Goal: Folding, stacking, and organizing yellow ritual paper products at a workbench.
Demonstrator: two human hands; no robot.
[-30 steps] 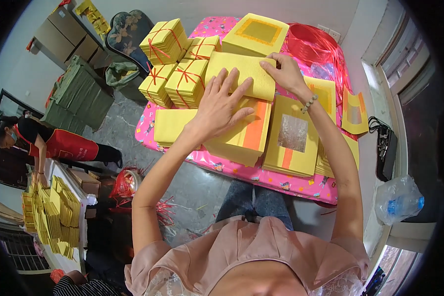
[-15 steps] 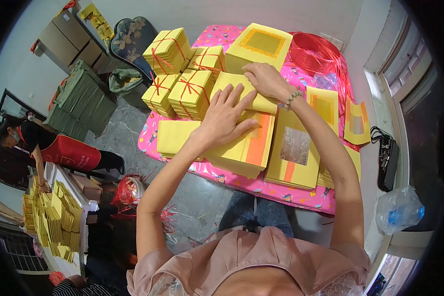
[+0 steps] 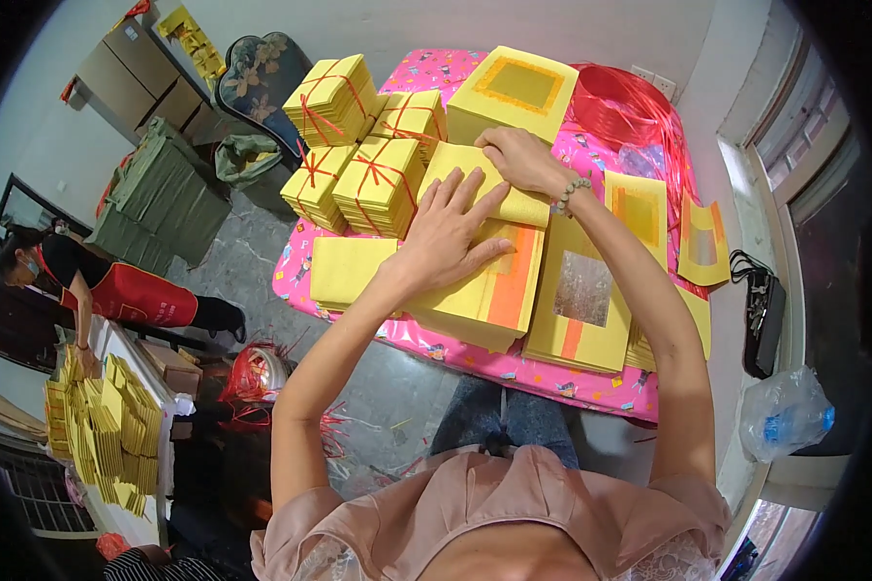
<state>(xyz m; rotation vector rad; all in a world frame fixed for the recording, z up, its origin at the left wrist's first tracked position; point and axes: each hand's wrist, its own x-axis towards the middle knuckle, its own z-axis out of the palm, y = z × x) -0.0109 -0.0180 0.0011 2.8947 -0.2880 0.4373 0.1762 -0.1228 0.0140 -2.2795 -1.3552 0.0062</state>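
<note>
My left hand (image 3: 452, 237) lies flat with fingers spread on a stack of yellow paper (image 3: 475, 324) that has an orange band along its right part. The top sheet of yellow paper (image 3: 523, 205) is folded over at the far side, and the left fingers rest across it. My right hand (image 3: 523, 163), with a bead bracelet on its wrist, is curled at the far right edge of that folded sheet, its fingertips partly hidden. Left of my left hand lies a smaller folded yellow pile (image 3: 349, 271).
Tied yellow bundles (image 3: 378, 184) stand at the far left of the pink table cover (image 3: 446, 358). A tall yellow stack (image 3: 513, 92), more paper piles (image 3: 581, 290) and red ribbon (image 3: 615, 102) lie behind and to the right. At left, a co-worker (image 3: 116, 290) handles yellow stacks (image 3: 111, 426).
My hands keep nearly the same place on the folded sheet. The co-worker's arm has shifted slightly over the stacks at left.
</note>
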